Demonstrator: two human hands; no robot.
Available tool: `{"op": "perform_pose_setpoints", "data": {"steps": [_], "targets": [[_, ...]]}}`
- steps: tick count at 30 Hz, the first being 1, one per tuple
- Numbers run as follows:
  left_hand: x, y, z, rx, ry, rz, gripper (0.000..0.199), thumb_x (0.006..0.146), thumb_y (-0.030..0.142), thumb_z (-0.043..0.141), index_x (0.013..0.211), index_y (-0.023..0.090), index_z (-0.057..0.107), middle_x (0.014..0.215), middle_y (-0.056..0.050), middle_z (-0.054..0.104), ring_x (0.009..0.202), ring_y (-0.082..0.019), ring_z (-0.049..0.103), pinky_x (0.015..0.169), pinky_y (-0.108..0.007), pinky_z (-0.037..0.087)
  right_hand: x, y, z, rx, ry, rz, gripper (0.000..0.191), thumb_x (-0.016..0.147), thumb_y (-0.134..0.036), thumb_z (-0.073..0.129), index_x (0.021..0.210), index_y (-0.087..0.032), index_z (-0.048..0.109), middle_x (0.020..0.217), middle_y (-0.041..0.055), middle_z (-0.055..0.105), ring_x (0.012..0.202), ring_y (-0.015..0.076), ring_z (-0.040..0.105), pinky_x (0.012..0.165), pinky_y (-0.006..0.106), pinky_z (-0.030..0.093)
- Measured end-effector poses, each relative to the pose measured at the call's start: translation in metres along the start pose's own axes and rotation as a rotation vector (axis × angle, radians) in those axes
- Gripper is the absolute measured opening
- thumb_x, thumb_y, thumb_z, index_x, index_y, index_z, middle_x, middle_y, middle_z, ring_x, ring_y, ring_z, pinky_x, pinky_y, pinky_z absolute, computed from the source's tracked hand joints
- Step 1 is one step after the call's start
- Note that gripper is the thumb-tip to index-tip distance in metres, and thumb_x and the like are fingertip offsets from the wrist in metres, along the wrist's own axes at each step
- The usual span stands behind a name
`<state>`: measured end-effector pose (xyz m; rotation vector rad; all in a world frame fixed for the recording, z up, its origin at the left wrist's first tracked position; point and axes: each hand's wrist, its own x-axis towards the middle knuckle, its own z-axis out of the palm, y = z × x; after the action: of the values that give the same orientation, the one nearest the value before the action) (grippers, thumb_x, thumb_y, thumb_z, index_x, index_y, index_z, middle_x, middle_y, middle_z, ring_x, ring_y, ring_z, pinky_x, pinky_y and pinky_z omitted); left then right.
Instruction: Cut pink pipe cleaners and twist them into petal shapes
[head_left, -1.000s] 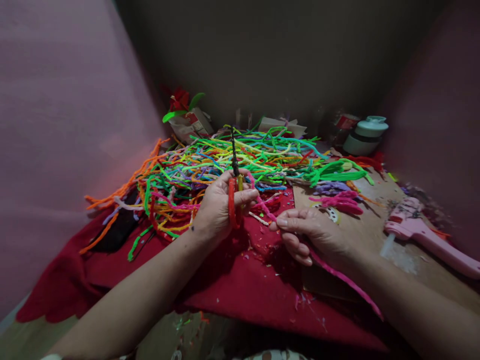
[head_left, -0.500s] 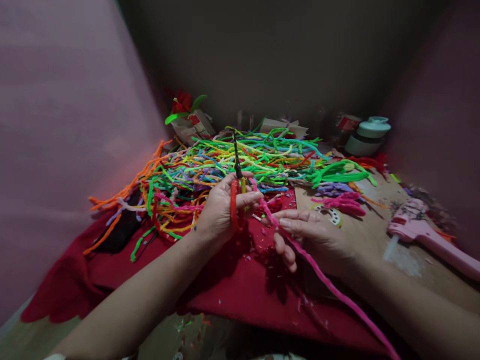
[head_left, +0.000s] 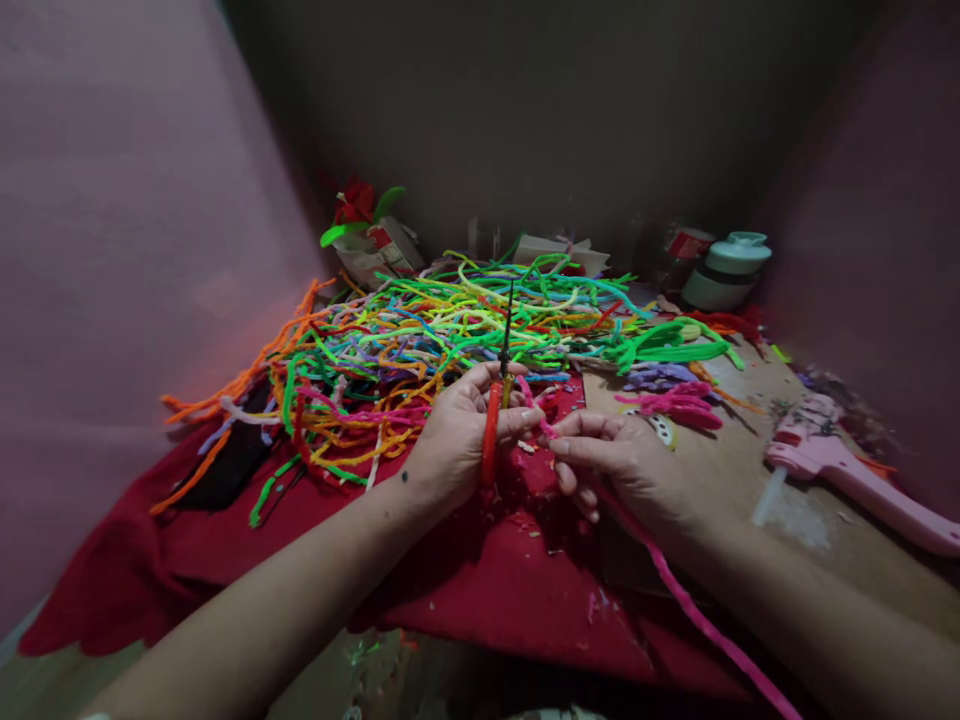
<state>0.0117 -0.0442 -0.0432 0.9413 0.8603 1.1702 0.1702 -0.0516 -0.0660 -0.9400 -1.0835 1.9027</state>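
In the head view, my left hand [head_left: 457, 440] is closed around a pair of scissors [head_left: 491, 435] with red-orange handles, its dark blades pointing up and away. Between that thumb and fingers it also pinches the end of a long pink pipe cleaner [head_left: 697, 610]. My right hand [head_left: 630, 460] grips the same fuzzy strand a short way along with thumb and index finger, the other fingers curled. From there the strand passes under the right hand and trails down to the bottom right. Part of it is hidden by that hand.
A heap of many-coloured pipe cleaners [head_left: 450, 330] covers the back of the red cloth [head_left: 285, 560]. On brown cardboard [head_left: 720, 470] at right lie a pink glue gun [head_left: 840, 455], bent pink pieces [head_left: 679, 403] and a tape roll [head_left: 663, 430]. A teal-lidded jar [head_left: 727, 272] stands behind.
Both hands have drawn closer together, the left moving right with the scissors. The right fingers now pinch the pink pipe cleaner nearer its end. The scissor blades stand narrower and tilt slightly right.
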Motion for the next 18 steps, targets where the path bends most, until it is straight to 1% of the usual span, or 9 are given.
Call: {"op": "perform_pose_setpoints", "data": {"steps": [4,6,7,9,11,12,13,15,18], "targets": [[0.001,0.001,0.0,0.038,-0.022,0.0,0.051,0.059,0.017,0.076,0.102,0.018,0.049,0.07,0.005,0.056,0.056,-0.006,0.054,0.052,-0.016,0.042,-0.003,0.0,0.003,-0.02,0.006,-0.067,0.018,0.074,-0.033,0.066,0.075,-0.017,0.057,0.049,-0.0041,0.059,0.029,0.0056,0.042,0.029,0.015,0.033],[0.001,0.003,-0.003,0.148,-0.017,0.02,0.046,0.064,0.021,0.073,0.103,0.018,0.048,0.067,0.005,0.055,0.051,-0.005,0.051,0.049,-0.015,0.04,-0.004,-0.003,0.003,-0.029,0.03,-0.096,0.017,0.075,-0.032,0.065,0.076,-0.017,0.058,0.049,-0.0043,0.058,0.03,0.0055,0.042,0.03,0.015,0.033],[0.0,0.004,-0.005,0.248,-0.004,0.058,0.042,0.068,0.023,0.069,0.103,0.017,0.049,0.065,0.006,0.054,0.049,-0.005,0.049,0.048,-0.016,0.039,-0.004,-0.004,0.003,-0.041,0.058,-0.107,0.016,0.075,-0.031,0.065,0.076,-0.016,0.058,0.049,-0.0042,0.057,0.031,0.0055,0.042,0.031,0.016,0.033],[-0.002,0.005,-0.011,0.565,0.028,0.215,0.034,0.073,0.023,0.063,0.104,0.017,0.049,0.063,0.005,0.054,0.05,-0.006,0.049,0.05,-0.018,0.04,-0.003,-0.007,0.002,-0.059,0.136,-0.136,0.015,0.074,-0.029,0.065,0.076,-0.015,0.058,0.049,-0.0039,0.056,0.033,0.0054,0.043,0.033,0.016,0.033],[-0.005,0.004,-0.017,0.995,0.032,0.427,0.033,0.075,0.018,0.058,0.107,0.016,0.05,0.067,0.002,0.057,0.055,-0.01,0.053,0.055,-0.021,0.043,-0.002,-0.01,0.0,-0.058,0.214,-0.171,0.016,0.073,-0.029,0.065,0.077,-0.015,0.059,0.05,-0.0037,0.056,0.034,0.0053,0.042,0.034,0.016,0.033],[-0.007,0.002,-0.02,1.214,0.005,0.51,0.034,0.076,0.016,0.055,0.11,0.015,0.049,0.07,0.0,0.059,0.056,-0.011,0.055,0.055,-0.022,0.044,-0.001,-0.011,-0.001,-0.051,0.247,-0.19,0.017,0.072,-0.03,0.065,0.078,-0.015,0.059,0.05,-0.0038,0.056,0.034,0.0053,0.042,0.034,0.016,0.032],[-0.008,-0.001,-0.022,1.412,-0.035,0.554,0.035,0.077,0.014,0.051,0.112,0.013,0.049,0.076,-0.003,0.061,0.06,-0.014,0.057,0.057,-0.024,0.045,0.0,-0.012,-0.002,-0.044,0.273,-0.208,0.017,0.072,-0.03,0.065,0.078,-0.015,0.059,0.05,-0.004,0.055,0.034,0.0053,0.041,0.034,0.016,0.031],[-0.009,-0.007,-0.023,1.7,-0.097,0.59,0.036,0.079,0.01,0.045,0.115,0.011,0.047,0.088,-0.009,0.064,0.072,-0.019,0.061,0.061,-0.028,0.049,0.002,-0.013,-0.003,-0.04,0.302,-0.227,0.015,0.071,-0.028,0.064,0.075,-0.016,0.058,0.05,-0.0041,0.055,0.033,0.0052,0.04,0.033,0.017,0.029],[-0.009,-0.014,-0.021,1.902,-0.123,0.584,0.038,0.082,0.008,0.04,0.12,0.007,0.044,0.1,-0.014,0.063,0.087,-0.023,0.062,0.07,-0.034,0.052,0.002,-0.014,-0.005,-0.038,0.303,-0.241,0.01,0.069,-0.025,0.062,0.071,-0.016,0.057,0.049,-0.0044,0.054,0.033,0.0051,0.038,0.032,0.017,0.028]]}}
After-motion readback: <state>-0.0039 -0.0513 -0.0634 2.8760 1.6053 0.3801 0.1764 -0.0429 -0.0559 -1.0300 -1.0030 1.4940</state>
